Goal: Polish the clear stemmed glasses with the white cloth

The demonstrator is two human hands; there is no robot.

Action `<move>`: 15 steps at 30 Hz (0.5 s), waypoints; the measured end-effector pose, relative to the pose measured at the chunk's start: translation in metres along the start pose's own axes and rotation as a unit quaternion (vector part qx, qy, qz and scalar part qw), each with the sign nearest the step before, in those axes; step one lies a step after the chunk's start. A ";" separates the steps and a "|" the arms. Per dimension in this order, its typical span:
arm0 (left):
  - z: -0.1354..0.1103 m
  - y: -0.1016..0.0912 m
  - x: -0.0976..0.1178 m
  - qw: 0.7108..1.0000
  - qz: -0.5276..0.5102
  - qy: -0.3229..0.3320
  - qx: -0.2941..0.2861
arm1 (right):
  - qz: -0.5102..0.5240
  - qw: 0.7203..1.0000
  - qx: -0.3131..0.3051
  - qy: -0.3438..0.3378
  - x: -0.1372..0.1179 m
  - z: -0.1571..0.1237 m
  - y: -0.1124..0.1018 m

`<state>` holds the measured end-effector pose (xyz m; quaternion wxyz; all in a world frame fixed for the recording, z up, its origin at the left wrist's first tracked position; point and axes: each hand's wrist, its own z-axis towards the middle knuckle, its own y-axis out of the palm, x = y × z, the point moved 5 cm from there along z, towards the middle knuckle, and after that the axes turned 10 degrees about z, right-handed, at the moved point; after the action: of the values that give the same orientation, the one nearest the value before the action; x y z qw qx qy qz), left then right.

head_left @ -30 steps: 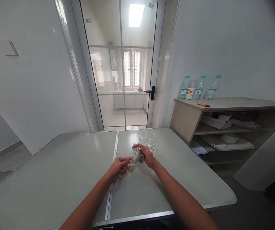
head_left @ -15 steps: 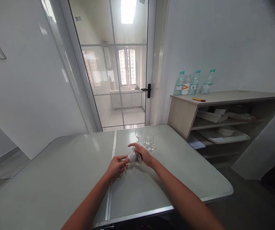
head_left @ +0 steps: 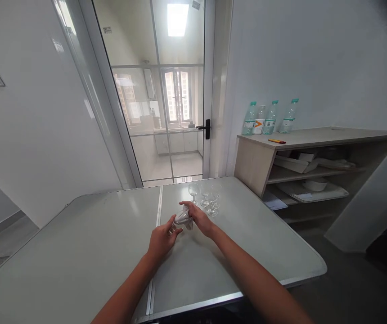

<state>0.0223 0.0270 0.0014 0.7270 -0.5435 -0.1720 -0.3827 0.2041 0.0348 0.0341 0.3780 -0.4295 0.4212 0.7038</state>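
A small clear stemmed glass (head_left: 180,218) is tilted sideways above the table, its bowl toward my right hand. My left hand (head_left: 161,237) is closed round its stem and foot end, with the foot partly hidden by the fingers. In my right hand (head_left: 201,221) is a crumpled white cloth (head_left: 189,223), pressed at the bowl's rim; part of it seems to be inside the bowl. The index finger of that hand sticks out over the glass. Just beyond stand several more clear stemmed glasses (head_left: 204,193), upright and close together.
The pale table (head_left: 112,252) has a metal seam (head_left: 155,265) running front to back. At the right stands a wooden shelf unit (head_left: 252,157) with several bottles (head_left: 269,119) and a yellow-red cutter-like item (head_left: 276,141) on top. A glass door (head_left: 180,157) is behind the table.
My left hand has turned and shifted its hold toward the stem, and the glass has tilted and moved slightly left. My right hand stays at the bowl with the cloth.
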 end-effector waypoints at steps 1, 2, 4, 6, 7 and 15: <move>0.000 0.000 0.001 0.999 -0.028 -0.016 -0.009 | 0.020 1.000 -0.006 0.009 -0.001 -0.001 0.001; 0.000 0.001 0.001 0.996 -0.073 -0.037 -0.031 | 0.029 0.999 -0.015 0.010 -0.002 -0.002 0.003; 0.000 0.007 0.002 0.971 -0.192 -0.093 -0.109 | 0.022 0.999 -0.029 0.004 -0.005 -0.004 0.003; -0.002 0.017 0.003 0.917 -0.307 -0.149 -0.204 | -0.002 1.000 -0.028 -0.012 -0.009 -0.004 0.001; -0.003 0.021 0.003 0.886 -0.353 -0.173 -0.246 | -0.012 0.999 -0.022 -0.020 -0.010 -0.004 -0.001; -0.005 0.029 -0.007 0.846 -0.371 -0.222 -0.313 | -0.052 0.997 0.013 -0.046 -0.009 0.000 -0.008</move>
<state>0.0390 0.0288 -0.0241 0.2651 -0.7083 -0.3883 -0.5266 0.2149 0.0363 0.0404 0.4385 -0.4128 0.3892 0.6970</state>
